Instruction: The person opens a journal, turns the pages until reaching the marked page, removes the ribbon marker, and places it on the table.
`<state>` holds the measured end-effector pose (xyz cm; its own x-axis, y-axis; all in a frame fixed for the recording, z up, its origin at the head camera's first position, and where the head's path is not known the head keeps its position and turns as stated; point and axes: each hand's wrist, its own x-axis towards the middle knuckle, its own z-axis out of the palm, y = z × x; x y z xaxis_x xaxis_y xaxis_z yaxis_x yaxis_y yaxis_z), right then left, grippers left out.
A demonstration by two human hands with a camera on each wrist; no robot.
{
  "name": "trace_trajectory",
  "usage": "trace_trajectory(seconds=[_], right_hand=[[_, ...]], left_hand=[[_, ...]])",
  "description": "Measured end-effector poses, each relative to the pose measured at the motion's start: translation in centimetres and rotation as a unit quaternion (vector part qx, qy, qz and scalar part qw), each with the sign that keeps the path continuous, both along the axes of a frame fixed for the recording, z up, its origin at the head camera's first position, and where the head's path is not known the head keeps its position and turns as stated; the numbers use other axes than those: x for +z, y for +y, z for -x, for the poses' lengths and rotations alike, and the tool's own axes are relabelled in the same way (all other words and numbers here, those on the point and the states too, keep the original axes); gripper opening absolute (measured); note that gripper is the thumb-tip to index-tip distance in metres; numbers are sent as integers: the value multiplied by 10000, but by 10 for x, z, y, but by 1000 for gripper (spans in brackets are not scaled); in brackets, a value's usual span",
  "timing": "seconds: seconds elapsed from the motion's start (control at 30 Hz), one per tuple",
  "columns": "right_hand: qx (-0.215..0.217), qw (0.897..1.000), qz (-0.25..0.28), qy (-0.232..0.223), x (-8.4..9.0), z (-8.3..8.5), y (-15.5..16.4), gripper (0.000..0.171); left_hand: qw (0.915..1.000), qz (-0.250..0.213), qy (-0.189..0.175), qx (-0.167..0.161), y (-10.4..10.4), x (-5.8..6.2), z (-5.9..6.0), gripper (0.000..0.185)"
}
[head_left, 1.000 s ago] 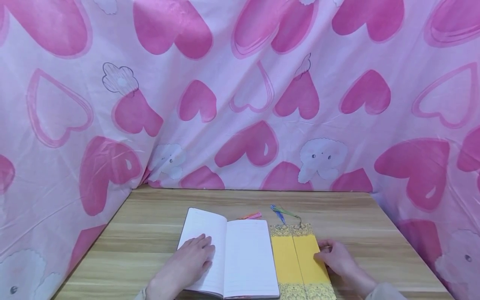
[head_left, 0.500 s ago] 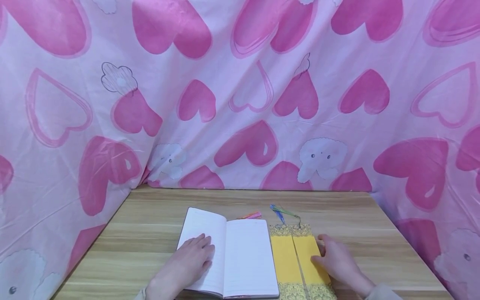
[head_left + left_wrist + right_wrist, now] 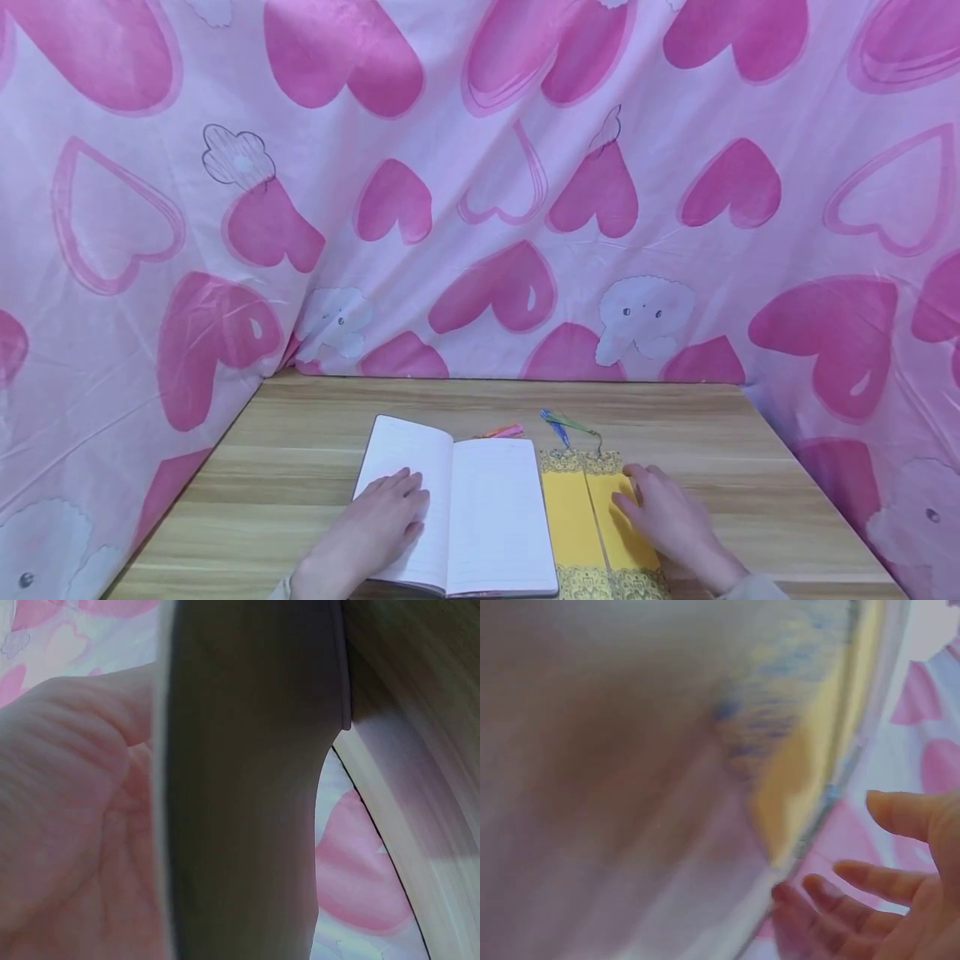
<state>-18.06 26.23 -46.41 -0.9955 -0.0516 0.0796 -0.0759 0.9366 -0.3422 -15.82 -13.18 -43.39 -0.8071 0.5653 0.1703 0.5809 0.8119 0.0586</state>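
Left hand (image 3: 375, 517) lies flat, fingers spread, on the open white-paged notebook (image 3: 491, 508). Right hand (image 3: 663, 512) rests with relaxed fingers on the yellow patterned bookmark (image 3: 573, 517) just right of the notebook, on the wooden table (image 3: 300, 450).

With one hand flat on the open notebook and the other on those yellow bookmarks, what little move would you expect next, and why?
Probably the right hand slides or lifts the right yellow bookmark toward the open notebook. Its fingers lie flat on that bookmark, which rests on the wooden table right beside the notebook, while the left hand presses the left page flat, keeping the blank pages open. That is only a guess.
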Motion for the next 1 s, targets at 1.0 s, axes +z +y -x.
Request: trace_trajectory(seconds=[1.0], right_hand=[[2727,9591,466,-595,13,-6,-108,99]], left_hand=[[9999,58,94,-34,0,-1,-1,21]])
